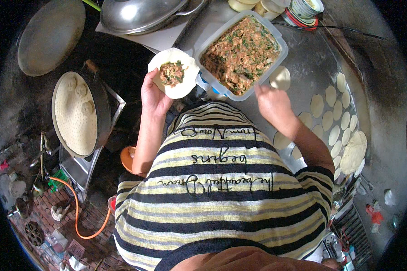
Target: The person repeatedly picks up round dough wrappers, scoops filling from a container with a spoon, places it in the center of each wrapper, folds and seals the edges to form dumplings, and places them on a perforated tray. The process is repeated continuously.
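Note:
A round dough wrapper (190, 73) with a mound of minced filling (171, 73) at its middle rests on my left hand (155, 96), the thumb over its edge. To its right stands a clear plastic container (282, 50) full of filling flecked with green. My right hand (273, 101) is at the container's near right corner, fingers curled; whatever it holds is hard to make out. Beside it lies one wrapper (280, 78), and several more wrappers (330, 96) spread over the metal worktop at the right, near a lump of dough (353, 152).
At the left stands a steamer pot (75, 125) with several pleated buns on its perforated liner. A metal wok lid (142, 15) and a big round pan (51, 37) lie at the back left. Stacked bowls (303, 8) stand at the back. An orange hose (77, 216) crosses the brick floor.

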Demonstrator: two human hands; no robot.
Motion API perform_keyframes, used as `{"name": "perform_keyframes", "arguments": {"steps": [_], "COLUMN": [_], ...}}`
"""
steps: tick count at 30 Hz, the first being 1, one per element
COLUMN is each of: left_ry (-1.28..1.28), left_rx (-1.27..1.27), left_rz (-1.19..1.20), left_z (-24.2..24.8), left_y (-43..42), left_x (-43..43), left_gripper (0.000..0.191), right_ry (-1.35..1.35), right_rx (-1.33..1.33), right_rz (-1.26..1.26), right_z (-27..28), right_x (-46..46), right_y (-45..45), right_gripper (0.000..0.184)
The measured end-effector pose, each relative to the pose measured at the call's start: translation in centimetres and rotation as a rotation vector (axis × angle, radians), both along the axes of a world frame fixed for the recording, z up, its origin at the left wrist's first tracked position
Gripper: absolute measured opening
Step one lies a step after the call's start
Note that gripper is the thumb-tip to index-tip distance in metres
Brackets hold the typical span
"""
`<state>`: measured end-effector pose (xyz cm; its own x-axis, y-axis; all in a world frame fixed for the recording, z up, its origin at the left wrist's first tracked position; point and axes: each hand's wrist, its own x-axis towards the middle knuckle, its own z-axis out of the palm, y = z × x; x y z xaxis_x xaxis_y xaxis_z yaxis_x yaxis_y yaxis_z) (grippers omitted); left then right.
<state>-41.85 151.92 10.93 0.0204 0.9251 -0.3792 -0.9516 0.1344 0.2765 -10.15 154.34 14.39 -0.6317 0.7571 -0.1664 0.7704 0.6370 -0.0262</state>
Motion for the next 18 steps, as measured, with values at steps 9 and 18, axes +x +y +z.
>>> {"name": "perform_keyframes", "arguments": {"steps": [9, 18], "left_ry": [0.024, 0.180], "left_rx": [-0.014, -0.136], "left_rz": [-0.021, -0.081], "left_z": [-0.3, 0.3], "left_y": [-0.4, 0.3], "left_x": [-0.5, 2.0], "left_gripper": [0.046, 0.047], "right_ry": [0.229, 0.737], "right_rx": [-0.185, -0.912], "right_rz": [-0.043, -0.520], "right_z": [0.2, -0.5], "right_x": [0.3, 5.1], "right_y": [0.3, 3.3], "right_gripper": [0.020, 0.023]}}
